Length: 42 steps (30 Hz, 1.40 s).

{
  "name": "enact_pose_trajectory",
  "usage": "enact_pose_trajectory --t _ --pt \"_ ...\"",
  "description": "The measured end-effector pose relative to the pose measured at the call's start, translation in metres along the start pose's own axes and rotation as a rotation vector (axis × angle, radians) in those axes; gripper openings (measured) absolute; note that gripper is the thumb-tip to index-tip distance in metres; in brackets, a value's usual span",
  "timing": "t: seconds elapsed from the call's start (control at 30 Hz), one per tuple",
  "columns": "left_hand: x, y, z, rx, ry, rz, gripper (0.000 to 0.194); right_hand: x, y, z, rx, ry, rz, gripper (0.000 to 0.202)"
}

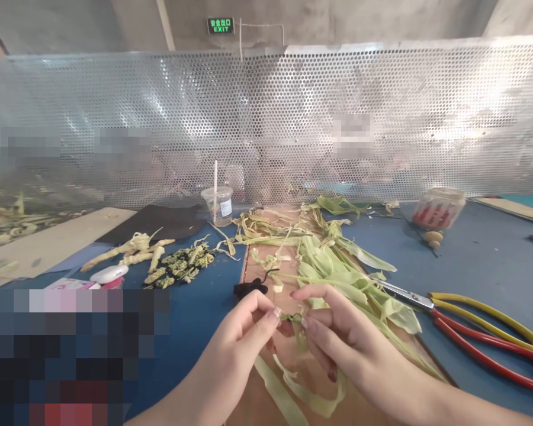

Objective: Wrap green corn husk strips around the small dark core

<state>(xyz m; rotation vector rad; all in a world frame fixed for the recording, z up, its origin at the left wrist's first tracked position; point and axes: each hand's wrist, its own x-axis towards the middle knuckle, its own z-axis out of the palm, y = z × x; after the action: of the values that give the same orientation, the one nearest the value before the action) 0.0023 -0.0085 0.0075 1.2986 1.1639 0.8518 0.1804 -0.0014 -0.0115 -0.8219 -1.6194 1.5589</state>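
My left hand (251, 331) pinches one end of a thin green twisted strip (291, 318), thumb against forefinger. At its other end, my right hand (342, 337) holds the strip between thumb and fingers, with the forefinger raised. Pale green husk strips (279, 387) hang below my hands over a brown board (284, 296). A pile of green corn husks (337, 269) lies just beyond and right of my right hand. Close past my left hand sits a small black bundle (251, 287), its kind unclear.
Large scissors (426, 305) with yellow and red handles lie at right. Braided green pieces (182, 263) and pale twisted pieces (137, 251) lie at left. A plastic cup (217, 204) and a clear jar (439, 210) stand before a perforated metal screen (293, 118).
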Motion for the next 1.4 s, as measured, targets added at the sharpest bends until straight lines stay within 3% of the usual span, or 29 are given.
enact_pose_trajectory --t 0.2,0.37,0.47,0.7,0.93,1.1,1.4 --pt "0.002 -0.005 -0.001 0.056 0.011 0.020 0.029 0.002 0.004 -0.001 -0.177 0.100 -0.052 0.020" --pt "0.005 -0.008 -0.007 0.000 -0.022 0.024 0.029 0.003 0.009 -0.003 -0.828 0.343 -0.424 0.004" --pt "0.004 -0.007 -0.006 0.004 -0.026 0.031 0.027 0.003 0.010 -0.002 -1.049 0.398 -0.531 0.007" --pt "0.003 -0.001 -0.005 0.028 -0.064 0.066 0.016 -0.001 0.005 0.003 -1.042 0.257 -0.483 0.008" --pt "0.003 0.010 -0.005 0.071 -0.155 0.074 0.020 -0.005 -0.007 0.008 -1.072 0.149 -0.469 0.018" --pt "0.005 0.001 -0.006 0.156 -0.132 0.110 0.020 -0.008 -0.013 0.008 -1.122 0.070 -0.415 0.017" --pt "0.006 -0.011 -0.008 0.215 -0.087 0.149 0.024 -0.007 -0.014 0.011 -1.109 0.072 -0.435 0.019"
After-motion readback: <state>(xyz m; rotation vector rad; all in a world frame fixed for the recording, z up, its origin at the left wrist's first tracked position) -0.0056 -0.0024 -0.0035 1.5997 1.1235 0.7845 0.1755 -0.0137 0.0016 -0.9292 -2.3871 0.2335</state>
